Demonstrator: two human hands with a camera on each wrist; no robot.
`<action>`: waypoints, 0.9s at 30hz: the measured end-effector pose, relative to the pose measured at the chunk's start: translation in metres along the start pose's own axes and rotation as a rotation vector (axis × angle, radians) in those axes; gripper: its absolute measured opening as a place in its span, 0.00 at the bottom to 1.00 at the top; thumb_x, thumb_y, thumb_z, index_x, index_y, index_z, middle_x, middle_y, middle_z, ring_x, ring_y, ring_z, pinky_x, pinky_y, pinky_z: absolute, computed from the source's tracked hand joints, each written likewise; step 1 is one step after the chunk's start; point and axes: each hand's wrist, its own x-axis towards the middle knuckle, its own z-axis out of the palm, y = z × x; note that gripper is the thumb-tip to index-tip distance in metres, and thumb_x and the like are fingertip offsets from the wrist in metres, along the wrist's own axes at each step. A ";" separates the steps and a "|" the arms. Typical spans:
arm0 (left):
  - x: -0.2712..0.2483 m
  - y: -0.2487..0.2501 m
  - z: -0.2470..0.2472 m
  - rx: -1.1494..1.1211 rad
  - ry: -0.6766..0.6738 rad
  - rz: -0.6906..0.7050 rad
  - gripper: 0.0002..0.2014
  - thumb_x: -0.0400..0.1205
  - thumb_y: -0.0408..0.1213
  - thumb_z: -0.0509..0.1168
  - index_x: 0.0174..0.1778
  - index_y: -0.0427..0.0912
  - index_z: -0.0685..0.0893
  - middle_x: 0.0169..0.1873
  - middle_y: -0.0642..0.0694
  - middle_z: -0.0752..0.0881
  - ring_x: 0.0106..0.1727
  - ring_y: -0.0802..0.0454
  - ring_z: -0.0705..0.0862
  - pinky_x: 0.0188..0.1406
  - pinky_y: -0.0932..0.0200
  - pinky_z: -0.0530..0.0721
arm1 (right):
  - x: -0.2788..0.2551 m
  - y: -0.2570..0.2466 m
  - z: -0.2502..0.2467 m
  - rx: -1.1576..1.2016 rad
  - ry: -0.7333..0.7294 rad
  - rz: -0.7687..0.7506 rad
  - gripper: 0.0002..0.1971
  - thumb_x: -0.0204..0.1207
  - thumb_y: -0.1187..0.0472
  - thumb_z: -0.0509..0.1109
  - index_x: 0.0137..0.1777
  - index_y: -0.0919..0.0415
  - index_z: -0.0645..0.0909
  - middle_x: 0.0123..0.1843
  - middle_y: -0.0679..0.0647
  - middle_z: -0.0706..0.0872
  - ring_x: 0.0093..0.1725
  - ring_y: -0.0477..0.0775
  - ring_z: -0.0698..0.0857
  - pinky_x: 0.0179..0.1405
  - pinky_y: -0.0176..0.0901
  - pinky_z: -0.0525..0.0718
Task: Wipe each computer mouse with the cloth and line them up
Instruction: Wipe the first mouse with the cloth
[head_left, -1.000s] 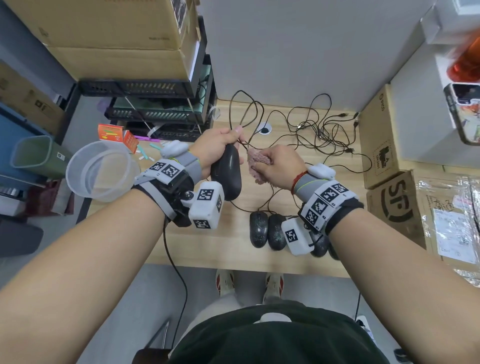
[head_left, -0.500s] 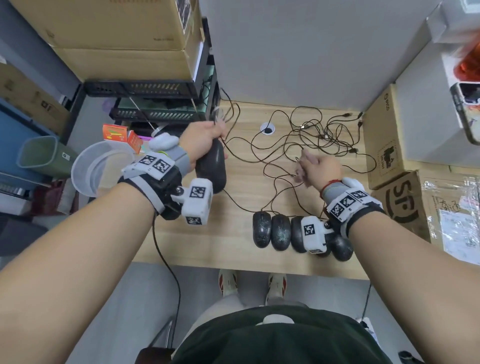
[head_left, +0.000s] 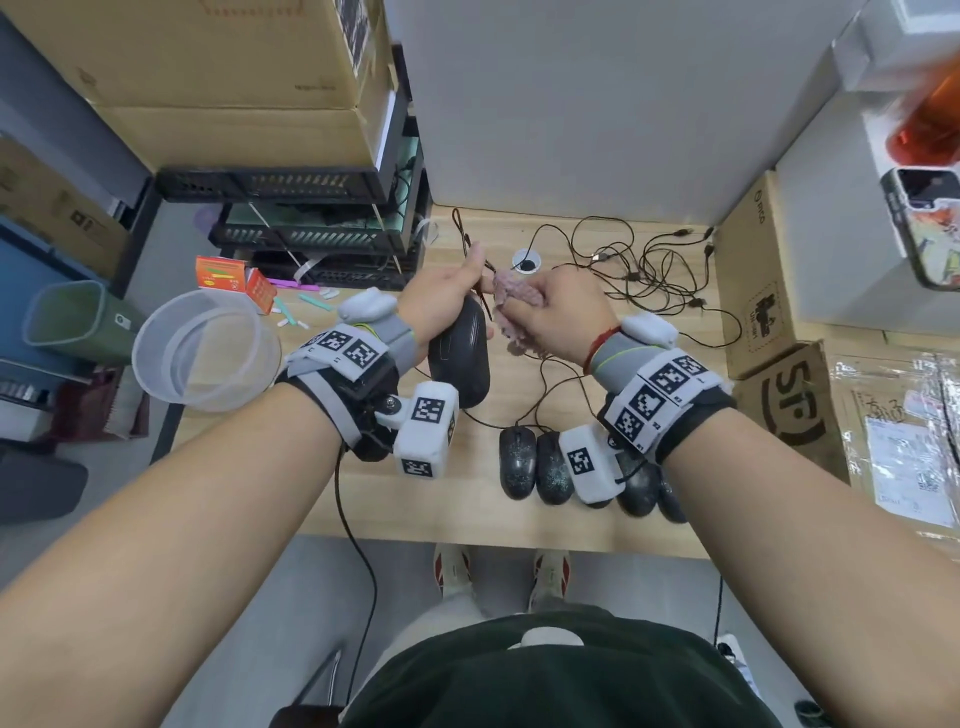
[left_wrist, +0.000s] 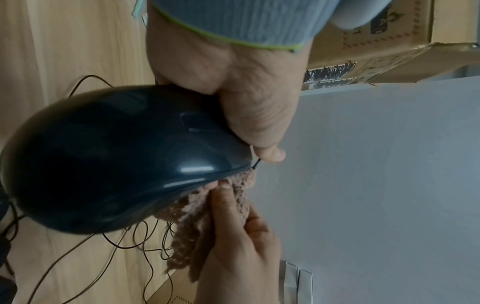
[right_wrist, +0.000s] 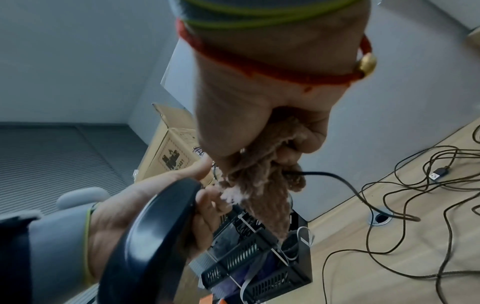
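My left hand (head_left: 441, 301) grips a glossy black mouse (head_left: 461, 358) above the wooden desk (head_left: 467, 499), tail end toward me; the same mouse (left_wrist: 116, 164) fills the left wrist view. My right hand (head_left: 556, 312) holds a bunched pinkish-brown cloth (head_left: 511, 306) against the mouse's front end, where its cable (right_wrist: 337, 181) comes out. In the right wrist view the cloth (right_wrist: 262, 181) is wrapped round the cable beside the mouse (right_wrist: 150, 236). Several dark mice (head_left: 535, 462) lie side by side near the desk's front edge, partly hidden by my right wrist.
Tangled mouse cables (head_left: 639, 270) cover the back of the desk near a cable hole (head_left: 525, 260). Cardboard boxes (head_left: 769, 291) stand on the right. Black crates (head_left: 311, 228) and a clear plastic tub (head_left: 202, 353) are on the left, beyond the desk edge.
My right hand has come back from the right side of the desk to the mouse's front with the cloth. My left hand keeps hold of the mouse, now slightly further right.
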 end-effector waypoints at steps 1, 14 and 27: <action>0.000 0.000 -0.001 0.012 0.013 0.005 0.26 0.80 0.67 0.64 0.30 0.50 0.91 0.26 0.48 0.84 0.40 0.34 0.92 0.49 0.45 0.89 | -0.002 -0.002 0.002 -0.007 -0.020 -0.017 0.16 0.77 0.49 0.66 0.30 0.54 0.83 0.23 0.46 0.88 0.27 0.47 0.89 0.35 0.48 0.89; -0.002 0.007 -0.018 -0.188 0.001 -0.024 0.14 0.89 0.48 0.62 0.47 0.41 0.80 0.18 0.52 0.80 0.28 0.50 0.87 0.25 0.60 0.84 | -0.010 0.039 0.011 -0.049 -0.159 0.161 0.15 0.77 0.50 0.66 0.34 0.56 0.86 0.24 0.45 0.88 0.21 0.47 0.84 0.29 0.44 0.87; 0.002 0.002 -0.046 -0.073 0.135 0.020 0.15 0.88 0.47 0.64 0.41 0.41 0.83 0.17 0.50 0.82 0.26 0.47 0.88 0.28 0.56 0.86 | -0.014 0.087 -0.009 0.226 0.194 0.529 0.16 0.85 0.56 0.64 0.43 0.66 0.86 0.28 0.54 0.86 0.20 0.48 0.85 0.21 0.37 0.83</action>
